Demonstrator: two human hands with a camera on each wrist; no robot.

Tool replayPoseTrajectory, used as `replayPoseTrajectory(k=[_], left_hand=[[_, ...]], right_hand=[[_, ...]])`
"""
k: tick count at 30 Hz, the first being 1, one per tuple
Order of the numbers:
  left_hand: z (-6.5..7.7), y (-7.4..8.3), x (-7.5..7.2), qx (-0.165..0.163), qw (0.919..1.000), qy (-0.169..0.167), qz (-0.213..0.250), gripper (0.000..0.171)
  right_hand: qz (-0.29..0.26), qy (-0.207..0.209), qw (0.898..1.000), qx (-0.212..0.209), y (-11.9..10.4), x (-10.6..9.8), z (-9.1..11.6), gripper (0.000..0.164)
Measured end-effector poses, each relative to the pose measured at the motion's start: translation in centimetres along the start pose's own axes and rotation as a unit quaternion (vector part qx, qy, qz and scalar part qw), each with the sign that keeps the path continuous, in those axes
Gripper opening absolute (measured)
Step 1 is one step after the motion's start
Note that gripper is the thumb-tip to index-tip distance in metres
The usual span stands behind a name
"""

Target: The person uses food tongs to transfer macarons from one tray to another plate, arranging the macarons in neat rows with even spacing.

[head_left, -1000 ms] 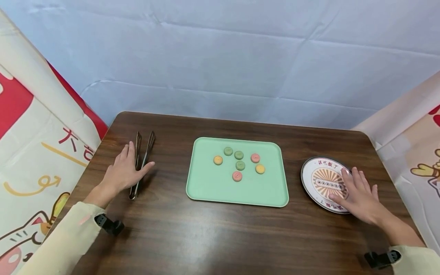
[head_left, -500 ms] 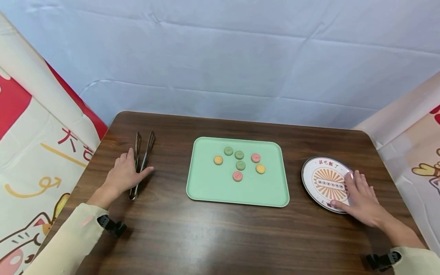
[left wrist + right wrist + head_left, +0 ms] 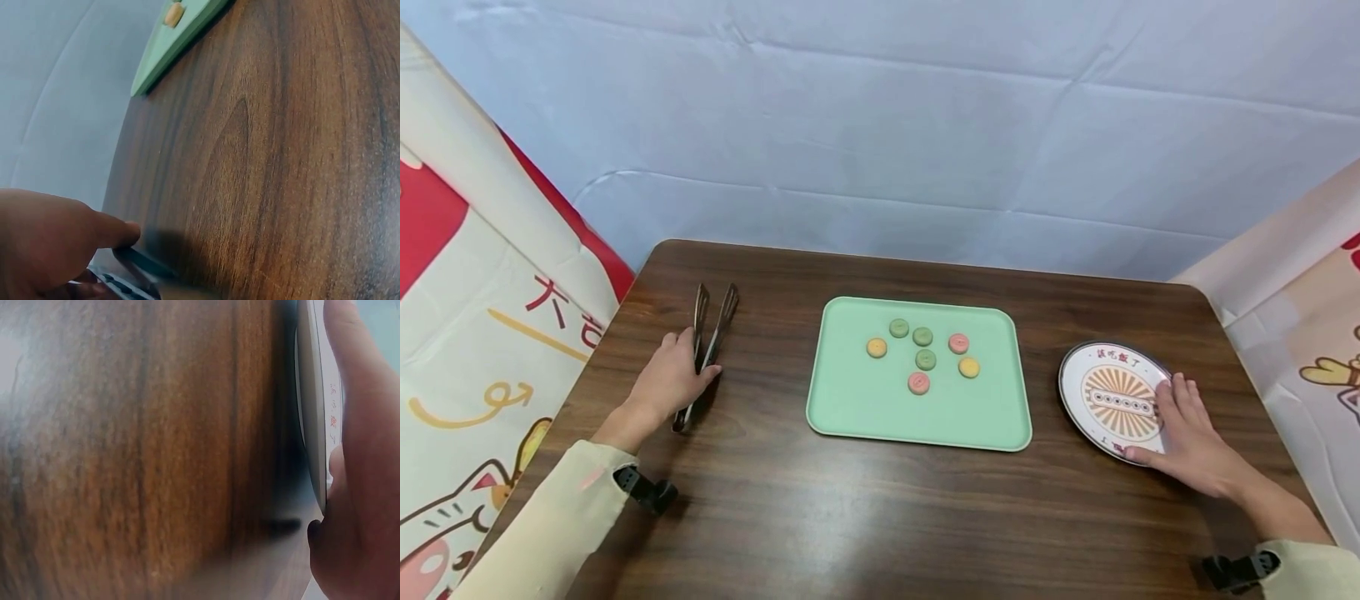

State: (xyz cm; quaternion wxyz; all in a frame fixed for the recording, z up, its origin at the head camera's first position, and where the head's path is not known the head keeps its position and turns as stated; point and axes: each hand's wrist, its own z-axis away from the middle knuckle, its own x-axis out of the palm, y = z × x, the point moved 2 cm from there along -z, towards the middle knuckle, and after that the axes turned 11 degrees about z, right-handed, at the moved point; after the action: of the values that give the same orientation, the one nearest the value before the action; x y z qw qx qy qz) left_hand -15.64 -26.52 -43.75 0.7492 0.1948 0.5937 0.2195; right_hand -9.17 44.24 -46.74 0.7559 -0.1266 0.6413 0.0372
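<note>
At the left of the table, my left hand (image 3: 668,377) holds metal tongs (image 3: 709,350). Its thumb lies along the near side, and the other fingers bend round the far side, partly hidden. In the left wrist view the thumb (image 3: 112,231) touches the dark tongs (image 3: 140,269). My right hand (image 3: 1198,446) rests at the right rim of a white plate (image 3: 1101,354) with a sunburst print, fingers fairly straight and thumb over the rim. The right wrist view shows that plate (image 3: 315,394) edge-on beside the right hand (image 3: 375,462); the fingertips are mostly hidden.
A mint-green tray (image 3: 857,408) lies mid-table, bearing several button-like discs: green (image 3: 926,359), pink (image 3: 918,383) and yellow (image 3: 969,367). The brown wooden table (image 3: 820,517) ends at a pale cloth backdrop (image 3: 925,150); printed cloths hang at both sides.
My left fingers have closed round the tongs, whose near end has shifted slightly left. The right hand has slid a little outward toward the plate's rim. Tray and discs have stayed put.
</note>
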Motion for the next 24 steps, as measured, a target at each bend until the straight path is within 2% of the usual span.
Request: replayPoseTrajectory(k=[14, 22, 24], left_hand=[[0.0, -0.4, 0.2, 0.018, 0.9976, 0.063, 0.024, 0.050], [0.1, -1.0, 0.3, 0.049, 0.9901, 0.131, 0.014, 0.044], [0.2, -1.1, 0.4, 0.052, 0.9891, 0.137, 0.012, 0.043]], right_hand=[[-0.005, 0.002, 1.000, 0.000, 0.0, 0.2, 0.1, 0.126], [-0.003, 0.003, 1.000, -0.005, 0.1, 0.2, 0.1, 0.128], [-0.004, 0.002, 1.000, -0.004, 0.1, 0.3, 0.1, 0.128]])
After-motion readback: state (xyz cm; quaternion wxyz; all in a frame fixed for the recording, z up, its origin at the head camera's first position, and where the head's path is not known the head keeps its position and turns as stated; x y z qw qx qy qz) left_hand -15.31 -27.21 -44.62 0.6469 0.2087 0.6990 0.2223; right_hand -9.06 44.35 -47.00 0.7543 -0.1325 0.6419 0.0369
